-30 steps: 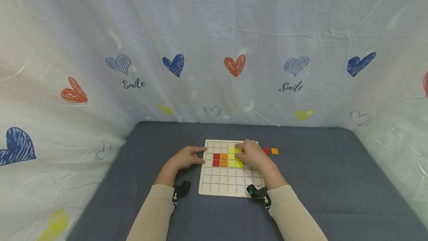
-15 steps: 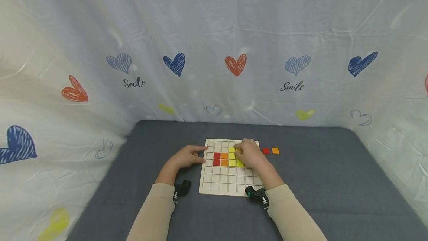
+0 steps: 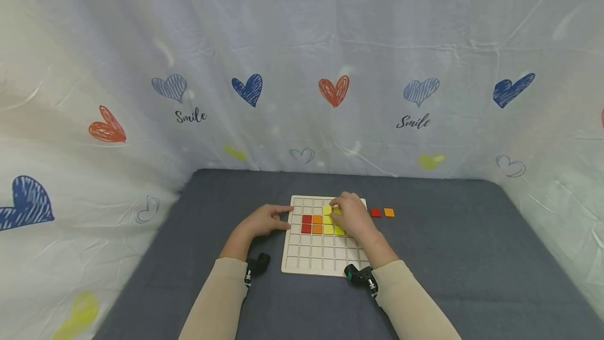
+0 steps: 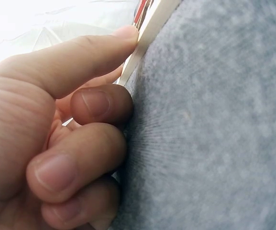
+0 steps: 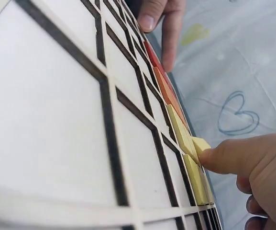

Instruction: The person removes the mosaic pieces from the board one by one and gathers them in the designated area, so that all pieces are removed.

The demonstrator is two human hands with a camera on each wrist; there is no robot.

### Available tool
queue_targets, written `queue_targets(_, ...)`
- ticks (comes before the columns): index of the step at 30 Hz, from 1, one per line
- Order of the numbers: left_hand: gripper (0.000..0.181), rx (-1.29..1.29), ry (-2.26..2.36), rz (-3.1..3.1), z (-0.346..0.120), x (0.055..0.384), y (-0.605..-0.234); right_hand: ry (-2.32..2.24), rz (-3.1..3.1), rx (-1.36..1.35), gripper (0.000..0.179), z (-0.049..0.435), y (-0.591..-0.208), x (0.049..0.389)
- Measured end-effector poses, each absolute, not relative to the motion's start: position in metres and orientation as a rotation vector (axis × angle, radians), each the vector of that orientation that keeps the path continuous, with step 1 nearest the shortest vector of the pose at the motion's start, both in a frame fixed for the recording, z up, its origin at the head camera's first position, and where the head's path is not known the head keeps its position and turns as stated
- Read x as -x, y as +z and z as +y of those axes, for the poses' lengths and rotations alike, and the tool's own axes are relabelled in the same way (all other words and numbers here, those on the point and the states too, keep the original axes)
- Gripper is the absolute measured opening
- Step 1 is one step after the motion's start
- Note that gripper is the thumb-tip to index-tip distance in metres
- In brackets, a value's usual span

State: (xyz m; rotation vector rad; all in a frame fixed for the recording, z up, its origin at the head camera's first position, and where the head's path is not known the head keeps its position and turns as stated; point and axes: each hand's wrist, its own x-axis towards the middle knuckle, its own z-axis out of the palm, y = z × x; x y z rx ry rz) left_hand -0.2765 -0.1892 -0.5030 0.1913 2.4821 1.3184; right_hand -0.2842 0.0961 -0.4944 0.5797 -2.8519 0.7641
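Left hand [image 3: 261, 221], thumb and forefinger spread, likely steadies the pale gridded wooden board [image 3: 304, 263]; right hand [image 3: 354, 216] pinches a square yellow tile [image 5: 201, 143].

White sheet [image 3: 302, 30] walls off 3 sides: back, left, right. Creased, a bit glossy. Printed hearts [image 3: 247, 90] in dark blue, light blue, orange-red, pink, yellow, plus 2 black "Smile" prints [image 3: 191, 115] on the back. Bench [image 3: 453, 256] has dark gray fabric top, rounded far corners. Light soft; left side yellowish, back cooler gray.
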Motion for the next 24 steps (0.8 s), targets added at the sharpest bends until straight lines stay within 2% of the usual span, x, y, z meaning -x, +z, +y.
queue_targets(10,0.06,-0.199,1.317,2.479,-0.189,0.277,-0.504,0.93,-2.829,-0.528,0.027,0.109,-0.472,0.283)
queue_targets(24,0.06,-0.169,1.323,2.478,-0.188,0.276,-0.503,0.976,-2.758,-0.468,0.029,0.153,-0.443,0.282)
